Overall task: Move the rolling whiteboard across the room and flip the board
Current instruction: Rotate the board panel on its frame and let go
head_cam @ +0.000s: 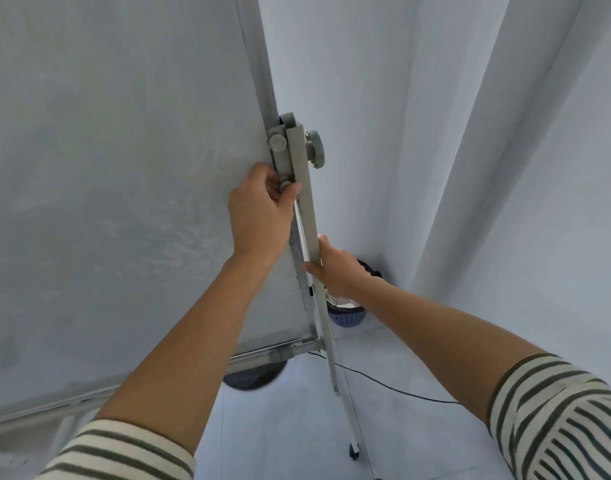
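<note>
The rolling whiteboard [117, 168] fills the left half of the view, its grey-white face toward me. Its right edge meets the stand's grey upright post [305, 202], which carries a round pivot cap and a larger knob [316, 147]. My left hand [262, 216] is closed on a small lock knob [285, 185] on the bracket at the board's right edge. Lower down, my right hand [335, 268] grips the upright post from the right. A caster [353, 451] shows at the foot of the stand's leg.
White walls meet in a corner close behind the stand. A blue basket [347, 315] sits on the floor in that corner. A thin black cable [394, 388] runs across the pale floor. A dark round object [253, 375] lies under the board's lower rail.
</note>
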Demonstrator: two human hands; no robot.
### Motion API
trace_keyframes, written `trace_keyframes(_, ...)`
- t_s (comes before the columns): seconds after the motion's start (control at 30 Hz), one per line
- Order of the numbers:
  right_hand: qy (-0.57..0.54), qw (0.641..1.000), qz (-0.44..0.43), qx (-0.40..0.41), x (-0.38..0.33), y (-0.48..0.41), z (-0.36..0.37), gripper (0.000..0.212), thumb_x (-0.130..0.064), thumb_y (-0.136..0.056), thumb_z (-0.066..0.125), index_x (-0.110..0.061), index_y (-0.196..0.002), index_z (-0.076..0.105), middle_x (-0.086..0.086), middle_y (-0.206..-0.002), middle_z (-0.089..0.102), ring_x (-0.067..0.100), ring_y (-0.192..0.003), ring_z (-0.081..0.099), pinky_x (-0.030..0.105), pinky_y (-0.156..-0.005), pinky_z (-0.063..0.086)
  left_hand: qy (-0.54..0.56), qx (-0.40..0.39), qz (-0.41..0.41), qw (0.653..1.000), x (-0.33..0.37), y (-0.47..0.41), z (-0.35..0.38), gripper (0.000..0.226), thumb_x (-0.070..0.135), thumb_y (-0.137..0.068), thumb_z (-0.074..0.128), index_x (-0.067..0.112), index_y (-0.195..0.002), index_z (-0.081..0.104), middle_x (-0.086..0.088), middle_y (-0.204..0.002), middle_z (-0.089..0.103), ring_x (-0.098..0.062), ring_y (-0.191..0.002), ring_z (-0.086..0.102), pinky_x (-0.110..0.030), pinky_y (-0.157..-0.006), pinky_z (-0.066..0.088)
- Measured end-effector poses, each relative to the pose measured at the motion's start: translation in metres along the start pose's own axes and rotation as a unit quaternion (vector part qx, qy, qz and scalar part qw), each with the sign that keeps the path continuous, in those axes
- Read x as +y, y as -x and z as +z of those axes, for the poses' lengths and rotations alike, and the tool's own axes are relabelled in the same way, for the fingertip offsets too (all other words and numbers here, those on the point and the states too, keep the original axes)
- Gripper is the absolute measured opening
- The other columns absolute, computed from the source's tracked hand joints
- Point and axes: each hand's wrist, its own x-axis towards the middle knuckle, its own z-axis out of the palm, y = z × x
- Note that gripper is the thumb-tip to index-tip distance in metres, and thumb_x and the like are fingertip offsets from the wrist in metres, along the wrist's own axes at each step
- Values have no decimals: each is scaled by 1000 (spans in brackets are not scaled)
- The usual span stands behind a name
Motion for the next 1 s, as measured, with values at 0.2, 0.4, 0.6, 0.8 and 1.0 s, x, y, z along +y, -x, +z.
trace_keyframes(0.2, -2, 1000, -26, -9, 12, -38, -9, 43, -30, -98, 48, -6, -129, 32, 18, -112, 64, 36, -92, 61, 37, -71, 42, -19, 14, -11, 1000, -3, -28, 19, 19, 19, -84, 70, 14, -81, 52, -12, -76, 72, -28, -67, 70, -47, -70, 59)
trace_keyframes(0.4, 6, 999, -37, -6, 23, -53, -9, 44, -33, -97, 49, -7, -129, 33, 17, -107, 65, 36, -90, 61, 36, -69, 40, -24, 24, -19, 999, -5, -34, 27, 18, 20, -85, 69, 16, -83, 51, -11, -78, 72, -26, -70, 71, -45, -70, 59)
trace_keyframes(0.6, 1, 1000, -21, -5, 30, -37, 0, 45, -37, -95, 47, -13, -132, 37, 12, -114, 68, 35, -92, 64, 39, -73, 47, -32, -10, -35, 999, -3, -14, 14, 19, 24, -89, 64, 10, -102, 60, -1, -76, 65, -20, -72, 64, -32, -69, 54)
trace_keyframes(0.8, 91, 989, 11, -114, 60, 25, 49, 34, -40, -93, 47, -13, -105, 63, 0, -89, 60, 19, -79, 56, 28, -70, 42, -76, -117, -125, 982, -56, 52, -44, 16, 27, -88, 63, 15, -99, 62, 7, -70, 59, -14, -66, 59, -29, -64, 50)
trace_keyframes(1.0, 50, 984, 10, -169, 38, 87, 96, 31, -42, -90, 55, -21, -111, 64, -3, -105, 71, 16, -94, 66, 31, -84, 53, -69, -138, -272, 950, -133, 166, -134, 5, 25, -88, 65, 23, -92, 61, -3, -86, 70, -17, -77, 67, -23, -66, 49)
